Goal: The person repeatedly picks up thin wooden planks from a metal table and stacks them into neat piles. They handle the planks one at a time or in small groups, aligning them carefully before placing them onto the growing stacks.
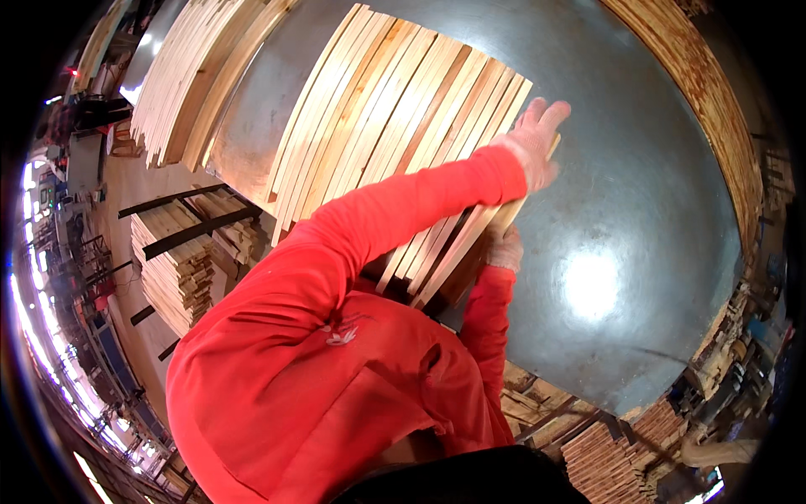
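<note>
Many long, pale wooden strips [382,109] lie side by side on a grey metal tabletop [621,193]. My left arm, in a red sleeve, reaches across them. My left hand [537,143], in a light glove, rests at the right edge of the row with its fingers stretched out and apart. Lower down, my right hand [504,250], also gloved, is against the near part of the outermost strips at the right. Its fingers are mostly hidden by the wood, so their grip does not show. Several strips jut toward me past the table's near edge.
Another bundle of strips [189,80] lies at the far left. Below it, stacked wood [172,260] sits among dark metal bars [197,235]. A curved-looking wooden border [705,92] runs along the right rim. More stacked pieces [600,462] stand at the lower right.
</note>
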### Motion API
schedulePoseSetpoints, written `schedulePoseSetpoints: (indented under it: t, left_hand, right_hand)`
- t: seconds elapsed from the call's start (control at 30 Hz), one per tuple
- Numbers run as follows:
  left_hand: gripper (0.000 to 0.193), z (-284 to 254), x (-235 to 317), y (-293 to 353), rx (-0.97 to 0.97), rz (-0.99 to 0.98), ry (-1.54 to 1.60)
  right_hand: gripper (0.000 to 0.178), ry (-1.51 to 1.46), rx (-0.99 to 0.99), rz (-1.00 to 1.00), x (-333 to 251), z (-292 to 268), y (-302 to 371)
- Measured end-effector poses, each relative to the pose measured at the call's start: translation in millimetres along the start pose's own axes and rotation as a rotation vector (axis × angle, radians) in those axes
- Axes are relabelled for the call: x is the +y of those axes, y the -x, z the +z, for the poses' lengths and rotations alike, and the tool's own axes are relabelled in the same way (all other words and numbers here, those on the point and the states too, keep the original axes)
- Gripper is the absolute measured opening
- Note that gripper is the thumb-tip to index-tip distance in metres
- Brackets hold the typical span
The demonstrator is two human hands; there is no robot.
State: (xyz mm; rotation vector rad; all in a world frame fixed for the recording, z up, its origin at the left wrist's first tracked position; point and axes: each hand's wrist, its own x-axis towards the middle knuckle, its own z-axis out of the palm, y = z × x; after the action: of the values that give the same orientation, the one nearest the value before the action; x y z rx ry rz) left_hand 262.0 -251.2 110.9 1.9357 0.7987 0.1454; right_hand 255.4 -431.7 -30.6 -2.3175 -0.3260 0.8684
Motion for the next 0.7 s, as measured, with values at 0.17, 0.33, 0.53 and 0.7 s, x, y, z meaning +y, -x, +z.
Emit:
schedulePoseSetpoints:
  t: [0.17,0.33,0.53,0.7]
  left_hand:
    - [0.076,90.2,-62.4,66.4,0.041,-0.012,-0.055]
    - [0.077,28.4,-57.4,78.4,0.251,0.236,0.182]
    - [0.077,-127.8,-63.1,117.8,0.424,0.265,0.669]
    - [0.081,-173.3,-109.8,213.7,0.613,0.128,0.838]
  right_hand:
    - [0.041,-0.133,-0.050,-0.127,75.2,25.3,-66.8]
    - [0.047,-0.229,-0.104,-0.001,-6.6,3.6,-30.0]
    - [0.067,0.161,-0.024,-0.100,-53.7,4.1,-10.6]
    - [0.078,0.412,-0.265,-0.216,-90.4,2.6,11.6]
